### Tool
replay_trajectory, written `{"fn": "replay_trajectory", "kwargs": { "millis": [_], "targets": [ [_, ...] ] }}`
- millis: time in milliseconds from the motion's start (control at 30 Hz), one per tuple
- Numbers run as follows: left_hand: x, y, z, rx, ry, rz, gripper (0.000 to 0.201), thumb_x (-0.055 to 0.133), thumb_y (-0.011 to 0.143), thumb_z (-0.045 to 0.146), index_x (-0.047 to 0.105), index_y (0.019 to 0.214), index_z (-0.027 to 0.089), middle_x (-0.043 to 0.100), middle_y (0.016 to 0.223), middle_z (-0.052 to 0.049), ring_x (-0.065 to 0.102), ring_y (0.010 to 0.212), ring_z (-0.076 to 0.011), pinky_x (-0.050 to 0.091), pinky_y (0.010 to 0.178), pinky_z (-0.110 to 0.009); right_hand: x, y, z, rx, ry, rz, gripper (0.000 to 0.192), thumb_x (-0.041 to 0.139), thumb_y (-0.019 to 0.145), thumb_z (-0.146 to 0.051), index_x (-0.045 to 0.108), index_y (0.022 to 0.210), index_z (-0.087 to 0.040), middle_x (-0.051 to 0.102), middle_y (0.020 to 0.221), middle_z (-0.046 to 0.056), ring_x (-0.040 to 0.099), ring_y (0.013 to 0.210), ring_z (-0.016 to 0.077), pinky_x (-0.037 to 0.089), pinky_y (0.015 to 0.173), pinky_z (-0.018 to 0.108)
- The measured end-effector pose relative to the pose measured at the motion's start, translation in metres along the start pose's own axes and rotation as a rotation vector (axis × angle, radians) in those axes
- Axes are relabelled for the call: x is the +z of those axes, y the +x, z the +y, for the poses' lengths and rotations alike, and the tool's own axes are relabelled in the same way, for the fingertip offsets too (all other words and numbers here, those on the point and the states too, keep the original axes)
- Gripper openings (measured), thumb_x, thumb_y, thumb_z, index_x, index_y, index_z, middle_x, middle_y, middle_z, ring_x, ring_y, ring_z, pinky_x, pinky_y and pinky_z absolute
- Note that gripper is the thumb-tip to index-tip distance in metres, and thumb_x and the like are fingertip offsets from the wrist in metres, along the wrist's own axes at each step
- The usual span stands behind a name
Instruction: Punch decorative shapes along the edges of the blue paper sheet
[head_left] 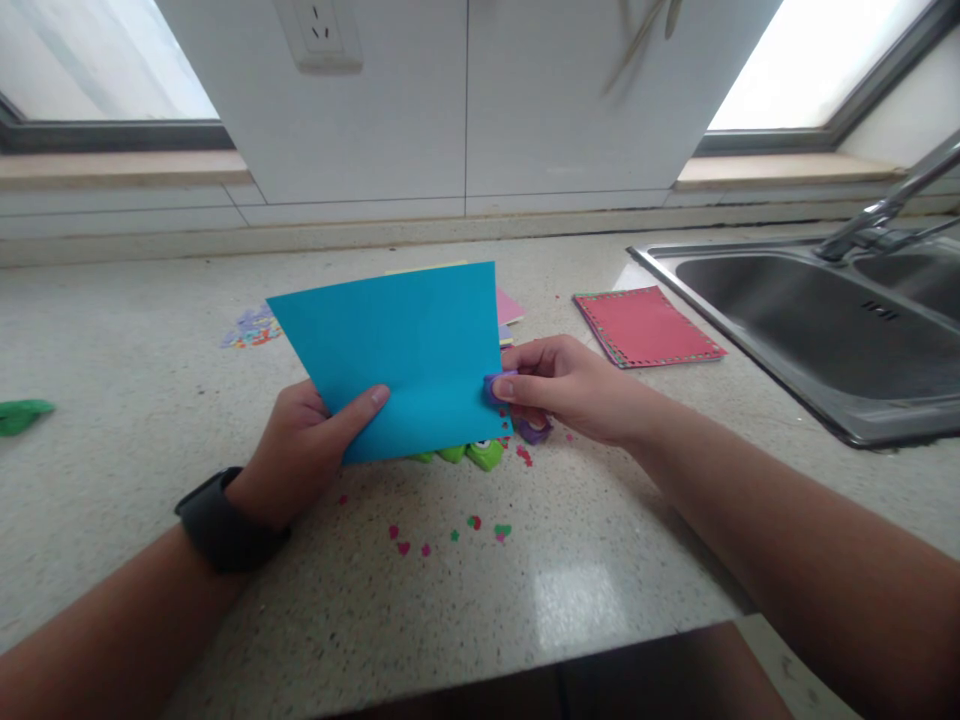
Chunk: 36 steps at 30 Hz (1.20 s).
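A blue sheet of paper (397, 340) is held up at a tilt over the counter. My left hand (304, 430) grips its lower left side, thumb on the front and fingers behind. Pinched in my right hand (562, 385) is a small purple craft punch (496, 388), set on the sheet's right edge. Small cut-outs show along that edge below the punch. Partly hidden under the sheet are several green craft punches (486, 455), with another purple one (534, 431) beneath my right hand.
Small punched paper shapes (403, 548) lie scattered in front, and a heap of them (255, 328) sits at left. A red sheet with a punched border (649, 325) tops a stack beside the sink (810, 330). A green object (24, 416) lies at far left.
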<state>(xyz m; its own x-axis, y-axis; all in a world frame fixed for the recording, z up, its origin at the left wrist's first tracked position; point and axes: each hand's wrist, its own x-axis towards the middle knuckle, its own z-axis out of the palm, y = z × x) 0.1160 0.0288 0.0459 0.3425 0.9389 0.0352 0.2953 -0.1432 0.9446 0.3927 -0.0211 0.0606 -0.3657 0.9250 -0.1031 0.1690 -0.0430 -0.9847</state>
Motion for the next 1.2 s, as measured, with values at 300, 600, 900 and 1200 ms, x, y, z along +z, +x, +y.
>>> {"fn": "replay_trajectory", "kwargs": {
  "millis": [300,600,900,1200],
  "targets": [
    [0.0001,-0.0009,0.0013,-0.021,0.008,0.006,0.049,0.070,0.081,0.051,0.070,0.121,0.023,0.068,0.129,-0.009,0.065,0.117,-0.0344,0.054,0.102,-0.050,0.0019,0.0009,-0.0019,0.018,0.008,0.012,0.036,0.068,0.090,-0.048,0.060,0.081,-0.014,0.052,0.058,-0.002,0.048,0.050,0.0095,0.036,0.046,0.023],
    [0.0009,-0.0002,0.0015,-0.011,-0.012,0.002,0.045,0.070,0.082,0.049,0.071,0.117,0.022,0.068,0.129,-0.008,0.066,0.115,-0.0328,0.054,0.102,-0.048,0.0005,0.0004,-0.0015,0.022,0.015,0.008,0.036,0.068,0.090,-0.048,0.060,0.081,-0.013,0.053,0.059,-0.001,0.049,0.050,0.0089,0.037,0.045,0.022],
    [0.0002,-0.0003,0.0011,-0.007,-0.009,-0.001,0.044,0.070,0.082,0.049,0.071,0.117,0.022,0.068,0.129,-0.008,0.067,0.114,-0.0317,0.056,0.100,-0.044,0.0011,0.0019,-0.0009,0.018,0.073,0.016,0.033,0.070,0.090,-0.042,0.059,0.078,-0.013,0.053,0.058,-0.002,0.050,0.050,0.0082,0.036,0.045,0.022],
    [0.0014,-0.0011,0.0015,-0.004,0.007,0.006,0.044,0.069,0.082,0.050,0.071,0.119,0.025,0.066,0.132,-0.006,0.064,0.120,-0.0317,0.053,0.104,-0.044,0.0015,0.0021,-0.0008,0.014,0.048,0.032,0.035,0.070,0.089,-0.044,0.059,0.075,-0.014,0.054,0.058,-0.001,0.048,0.050,0.0081,0.036,0.045,0.022]
  ]
}}
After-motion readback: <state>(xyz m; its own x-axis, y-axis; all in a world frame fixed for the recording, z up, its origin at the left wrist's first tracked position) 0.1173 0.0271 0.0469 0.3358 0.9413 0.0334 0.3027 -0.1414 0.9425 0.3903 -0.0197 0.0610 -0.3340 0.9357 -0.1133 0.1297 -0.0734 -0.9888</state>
